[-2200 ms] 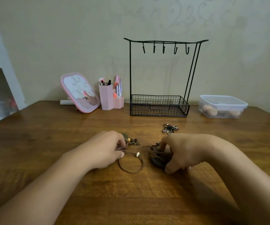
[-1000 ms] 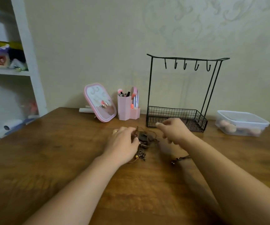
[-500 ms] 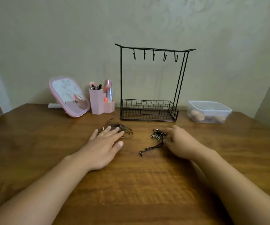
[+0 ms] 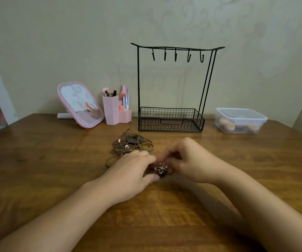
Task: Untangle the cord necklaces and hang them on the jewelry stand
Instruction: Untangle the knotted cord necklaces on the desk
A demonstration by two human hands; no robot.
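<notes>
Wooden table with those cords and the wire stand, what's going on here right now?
A person is working both hands on a small dark necklace with a flower-shaped pendant on the wooden table. The left hand and right hand meet over it, fingers curled around it. A tangled pile of brown cord necklaces lies just behind the left hand. The black wire jewelry stand behind has all five hooks bare, so nothing is hung yet.

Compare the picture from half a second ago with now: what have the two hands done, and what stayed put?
Both hands left their separate spots and met over the dark necklace with the flower pendant: left hand and right hand now work it together. The brown cord tangle is let go; the jewelry stand stays empty.
</notes>
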